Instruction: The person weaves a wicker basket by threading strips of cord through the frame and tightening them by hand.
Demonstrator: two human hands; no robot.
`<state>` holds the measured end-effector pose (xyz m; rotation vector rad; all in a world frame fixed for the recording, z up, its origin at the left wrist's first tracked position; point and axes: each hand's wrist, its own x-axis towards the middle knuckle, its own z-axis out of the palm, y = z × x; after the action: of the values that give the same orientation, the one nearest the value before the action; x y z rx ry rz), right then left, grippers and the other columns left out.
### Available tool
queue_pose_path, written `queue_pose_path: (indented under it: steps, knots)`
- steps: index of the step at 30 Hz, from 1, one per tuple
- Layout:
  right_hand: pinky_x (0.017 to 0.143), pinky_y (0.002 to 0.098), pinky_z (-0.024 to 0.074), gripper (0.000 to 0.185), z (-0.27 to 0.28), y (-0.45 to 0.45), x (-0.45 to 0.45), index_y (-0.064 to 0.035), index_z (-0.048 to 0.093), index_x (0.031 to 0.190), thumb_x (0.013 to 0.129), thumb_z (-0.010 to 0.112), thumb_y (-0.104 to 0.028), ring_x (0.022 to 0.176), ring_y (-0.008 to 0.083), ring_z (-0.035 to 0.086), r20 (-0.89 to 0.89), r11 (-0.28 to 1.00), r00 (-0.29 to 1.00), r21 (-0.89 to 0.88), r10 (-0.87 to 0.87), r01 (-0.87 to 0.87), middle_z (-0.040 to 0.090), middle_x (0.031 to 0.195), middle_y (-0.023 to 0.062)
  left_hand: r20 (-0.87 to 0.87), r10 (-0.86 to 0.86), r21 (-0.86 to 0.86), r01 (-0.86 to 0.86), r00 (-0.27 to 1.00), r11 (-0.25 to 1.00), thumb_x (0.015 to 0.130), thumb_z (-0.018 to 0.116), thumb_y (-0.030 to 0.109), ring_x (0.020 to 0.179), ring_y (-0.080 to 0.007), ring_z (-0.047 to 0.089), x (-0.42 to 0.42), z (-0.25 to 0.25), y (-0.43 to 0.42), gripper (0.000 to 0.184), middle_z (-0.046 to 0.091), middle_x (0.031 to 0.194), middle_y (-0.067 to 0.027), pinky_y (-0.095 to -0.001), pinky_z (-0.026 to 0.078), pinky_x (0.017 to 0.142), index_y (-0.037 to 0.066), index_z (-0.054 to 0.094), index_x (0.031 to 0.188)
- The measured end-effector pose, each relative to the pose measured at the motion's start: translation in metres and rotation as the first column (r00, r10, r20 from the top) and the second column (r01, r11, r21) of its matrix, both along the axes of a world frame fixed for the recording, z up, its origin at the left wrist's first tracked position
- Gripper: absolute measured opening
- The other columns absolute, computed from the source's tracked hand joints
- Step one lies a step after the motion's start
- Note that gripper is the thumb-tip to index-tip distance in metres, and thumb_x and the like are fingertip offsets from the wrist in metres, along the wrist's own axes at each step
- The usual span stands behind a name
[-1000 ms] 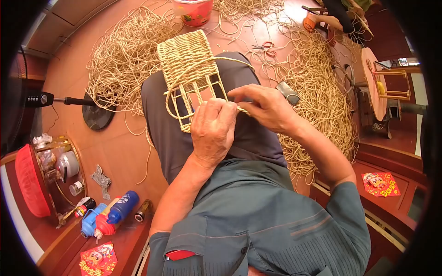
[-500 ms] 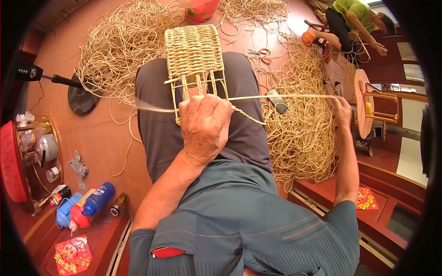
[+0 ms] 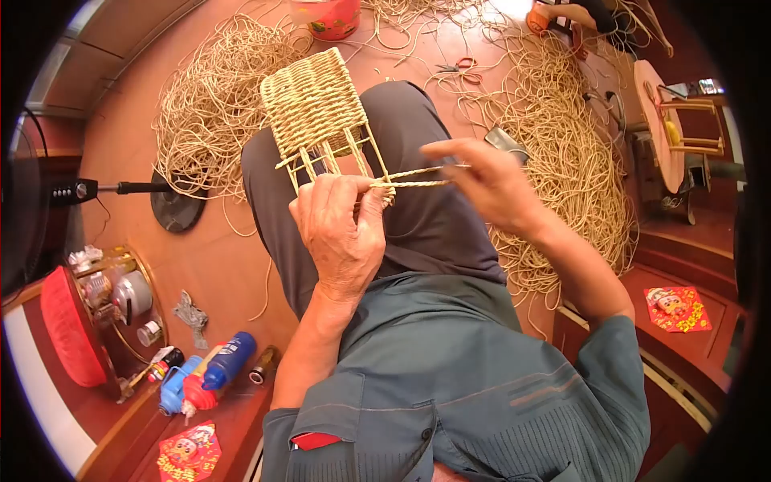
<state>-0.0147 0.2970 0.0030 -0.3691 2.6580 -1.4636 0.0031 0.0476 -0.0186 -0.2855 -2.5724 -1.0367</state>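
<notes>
Biggest thing up front is the lap in dark trousers [image 3: 442, 233], with a huge heap of cord [image 3: 574, 193] on the floor to the right and a smaller pile of cord [image 3: 229, 84] to the left. Next size down, a half-woven basket [image 3: 313, 100] rests over the lap, leaning a bit left. Its woven part sits past the left hand [image 3: 337, 225], away from the body, and the open bars run back toward that hand. The left hand is wrapped around the near end, covering some of it, thumb and finger pinched together. The right hand [image 3: 486, 189] is off to the right, apart from the basket, fingers bent but blurry, so can't tell if it's gripping. Smaller stuff: scissors [image 3: 464, 71] beyond the knees, and a thin strand [image 3: 418, 183] stretching from the left fingertips over to the right hand.
</notes>
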Motion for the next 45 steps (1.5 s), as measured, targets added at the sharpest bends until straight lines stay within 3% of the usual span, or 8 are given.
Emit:
queue_pose_path:
  steps: [6,11,15,17,19,21,37,45]
  knots:
    - [0.083,0.0482,0.0624,0.015,-0.028,-0.031,-0.006,-0.0066,0.073,0.123,0.109,0.068,-0.009,0.095,0.0372,0.08,-0.15,0.99,0.979,0.042,0.14,-0.135,0.079,0.102,0.0181,0.028,0.007,-0.038,-0.006,1.0,0.999,0.096,0.086,0.014,0.094,-0.0255,0.063,0.0,0.004,0.001,0.012,0.067,0.093,-0.0012,-0.0417,0.044,0.092,0.012,0.075,0.097]
    - [0.054,0.0313,0.0407,0.018,-0.055,0.092,-0.031,-0.0116,0.077,0.124,0.109,0.069,-0.008,0.056,0.0092,0.046,-0.341,0.888,0.913,0.316,-0.224,0.335,0.05,0.064,0.002,0.06,0.016,-0.103,-0.01,0.998,0.995,0.095,0.087,0.018,0.094,-0.0247,0.063,-0.006,0.008,0.003,0.017,0.067,0.09,-0.0007,-0.0429,0.044,0.09,0.012,0.071,0.091]
    - [0.087,0.0491,0.0639,0.033,-0.06,0.233,-0.021,-0.0159,0.071,0.141,0.109,0.066,-0.01,0.095,0.0336,0.079,-0.45,0.392,0.85,0.755,-0.274,0.526,0.081,0.114,0.0152,0.127,-0.012,-0.083,0.023,0.992,0.996,0.094,0.087,0.021,0.09,-0.024,0.064,-0.016,0.012,0.001,0.02,0.068,0.087,-0.0001,-0.0426,0.043,0.087,0.013,0.07,0.089]
    - [0.081,0.0404,0.0625,0.031,-0.029,0.202,-0.008,-0.0132,0.076,0.137,0.108,0.069,-0.007,0.089,0.0204,0.078,-0.369,0.599,0.864,0.622,-0.342,0.503,0.083,0.109,0.0095,0.165,-0.004,-0.076,0.017,0.986,0.997,0.093,0.087,0.022,0.088,-0.0237,0.064,-0.017,0.015,0.0,0.02,0.068,0.086,0.0,-0.0418,0.042,0.086,0.013,0.07,0.089]
    - [0.075,0.0305,0.057,0.027,-0.007,0.145,0.01,-0.0096,0.081,0.132,0.108,0.071,-0.008,0.083,0.0083,0.067,0.098,0.85,0.902,0.388,-0.421,0.355,0.08,0.106,0.0043,0.182,-0.011,-0.071,0.024,0.983,0.997,0.093,0.088,0.022,0.087,-0.0233,0.065,-0.019,0.017,0.0,0.02,0.069,0.086,0.0,-0.0412,0.042,0.086,0.013,0.071,0.089]
    - [0.07,0.0244,0.0504,0.022,0.0,0.086,0.028,-0.0041,0.084,0.126,0.107,0.072,-0.009,0.078,0.0044,0.057,0.337,0.991,0.935,-0.039,-0.109,0.129,0.076,0.103,0.0017,0.183,-0.012,-0.066,0.025,0.983,0.998,0.093,0.089,0.022,0.086,-0.0227,0.066,-0.018,0.018,0.002,0.021,0.069,0.086,0.0001,-0.0408,0.041,0.085,0.012,0.07,0.09]
    - [0.065,0.0252,0.0564,0.067,-0.024,-0.052,-0.032,-0.0041,0.033,0.178,0.113,0.048,-0.002,0.067,0.0085,0.067,0.446,0.895,0.856,-0.444,0.263,-0.043,0.076,0.139,0.0099,0.094,-0.12,-0.17,0.134,0.988,0.976,0.102,0.079,0.02,0.097,-0.0286,0.066,-0.007,0.013,0.0,0.01,0.071,0.096,-0.0038,-0.0438,0.044,0.09,0.011,0.083,0.106]
    - [0.057,0.0241,0.0452,0.064,-0.031,-0.051,-0.03,-0.0067,0.041,0.174,0.111,0.053,-0.003,0.067,0.0072,0.053,0.404,0.868,0.892,-0.495,0.204,0.026,0.063,0.101,-0.0006,0.157,-0.115,-0.113,0.133,0.981,0.985,0.1,0.082,0.02,0.096,-0.0271,0.066,-0.006,0.015,-0.004,0.011,0.071,0.095,-0.0035,-0.044,0.045,0.091,0.012,0.082,0.108]
